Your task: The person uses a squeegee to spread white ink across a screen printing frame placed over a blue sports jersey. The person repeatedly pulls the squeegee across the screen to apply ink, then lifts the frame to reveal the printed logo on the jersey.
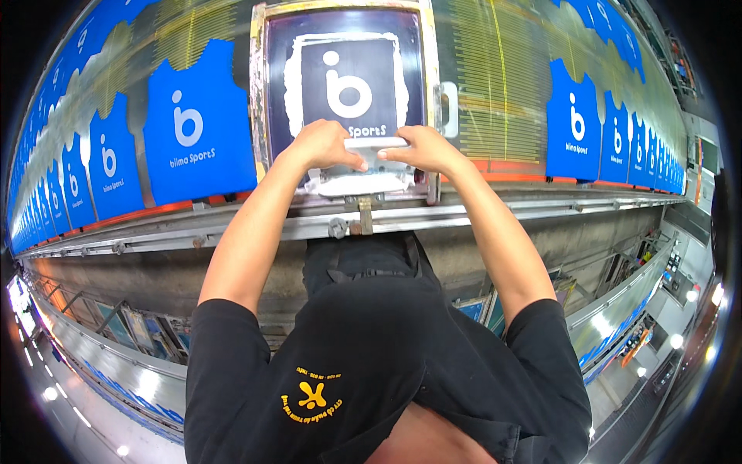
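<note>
My left hand (325, 145) and right hand (417, 148) grip either end of a metal squeegee (371, 161), thumbs toward its middle, at the near end of a screen-printing screen (284, 54). The screen has a pale stencil design on a dark field, bordered by an uneven white band, inside a metal frame (259, 93). A strip of white ink (359, 184) lies along the near side of the squeegee.
Rows of blue sleeveless garment panels (197, 93) with white printed designs line the long printing table on both sides. A metal rail (294, 226) runs along its near edge. Screens (158, 329) stand lower at the left, behind my body.
</note>
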`<state>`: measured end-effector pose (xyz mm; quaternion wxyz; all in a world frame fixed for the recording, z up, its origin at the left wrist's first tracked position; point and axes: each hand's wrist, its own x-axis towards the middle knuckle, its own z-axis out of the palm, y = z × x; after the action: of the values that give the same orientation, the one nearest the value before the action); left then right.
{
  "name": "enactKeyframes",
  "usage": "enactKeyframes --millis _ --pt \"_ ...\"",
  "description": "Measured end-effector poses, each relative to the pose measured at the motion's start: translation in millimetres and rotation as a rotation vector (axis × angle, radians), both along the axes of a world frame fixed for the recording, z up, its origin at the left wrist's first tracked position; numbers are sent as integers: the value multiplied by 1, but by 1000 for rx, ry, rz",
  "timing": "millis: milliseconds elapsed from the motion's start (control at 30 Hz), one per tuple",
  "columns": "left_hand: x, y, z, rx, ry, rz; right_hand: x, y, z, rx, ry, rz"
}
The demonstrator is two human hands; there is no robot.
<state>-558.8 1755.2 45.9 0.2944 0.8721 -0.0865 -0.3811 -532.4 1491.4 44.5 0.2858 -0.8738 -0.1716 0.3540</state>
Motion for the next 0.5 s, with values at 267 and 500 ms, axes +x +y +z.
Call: enactKeyframes --millis 267,500 --pt "101 54 29 -6 -302 23 59 -51 -43 172 -433 -935" --pt "186 76 0 63 -654 -28 64 -49 -52 317 78 -1021"
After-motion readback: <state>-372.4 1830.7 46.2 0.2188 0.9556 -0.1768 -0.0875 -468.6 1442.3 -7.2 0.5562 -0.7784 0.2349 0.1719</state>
